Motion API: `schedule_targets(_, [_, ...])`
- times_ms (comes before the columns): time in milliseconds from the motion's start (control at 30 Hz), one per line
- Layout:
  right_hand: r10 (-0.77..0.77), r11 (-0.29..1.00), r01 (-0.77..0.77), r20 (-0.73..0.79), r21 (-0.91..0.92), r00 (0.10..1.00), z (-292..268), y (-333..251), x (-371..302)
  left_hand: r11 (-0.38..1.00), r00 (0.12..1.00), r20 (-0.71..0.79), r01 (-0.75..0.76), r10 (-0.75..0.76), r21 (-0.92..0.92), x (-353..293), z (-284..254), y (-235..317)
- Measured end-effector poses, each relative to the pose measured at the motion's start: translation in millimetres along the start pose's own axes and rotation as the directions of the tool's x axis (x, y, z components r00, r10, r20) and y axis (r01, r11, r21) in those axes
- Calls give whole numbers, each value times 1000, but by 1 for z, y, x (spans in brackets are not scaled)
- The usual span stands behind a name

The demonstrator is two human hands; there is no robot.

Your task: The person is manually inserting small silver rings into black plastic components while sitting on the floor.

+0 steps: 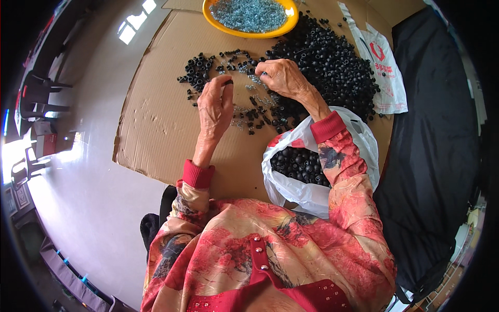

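Observation:
My left hand (215,106) is raised over a sheet of cardboard (156,125) and pinches a small black round part (228,82) between thumb and fingertips. My right hand (283,78) rests palm down at the edge of a big heap of black round parts (332,62), fingers curled on small silvery screws (257,80) scattered there; what it holds is hidden. A smaller cluster of black parts (197,70) lies to the left of both hands.
A yellow bowl (249,32) of silvery screws stands at the far edge. A white plastic bag (306,192) with black parts sits under my right forearm. Another white bag (382,67) lies at the right, beside dark cloth (431,130). Pale floor (88,171) spreads left.

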State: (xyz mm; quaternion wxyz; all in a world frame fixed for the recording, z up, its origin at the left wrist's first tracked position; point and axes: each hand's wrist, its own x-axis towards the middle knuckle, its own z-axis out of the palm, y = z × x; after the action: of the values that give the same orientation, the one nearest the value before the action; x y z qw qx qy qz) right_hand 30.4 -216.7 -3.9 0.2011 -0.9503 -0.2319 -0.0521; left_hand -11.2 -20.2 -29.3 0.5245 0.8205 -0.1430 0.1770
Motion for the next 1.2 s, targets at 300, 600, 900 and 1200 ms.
schedule_targets(300, [-44,999,41,195,21,980,11,-12,0,739,922,78,353,-380,-574,-3,-5,1])
schedule_targets(600, [-39,999,40,187,-1,982,16,-12,1,294,809,322,502,-492,-813,0,-10,0])
schedule_targets(900, [45,901,-56,36,430,998,-18,-31,4,-234,779,530,476,-335,-848,0,-6,8])
schedule_targets(1200, [53,752,-17,-35,659,998,-55,-72,6,-400,791,571,460,-220,-793,0,-9,25])
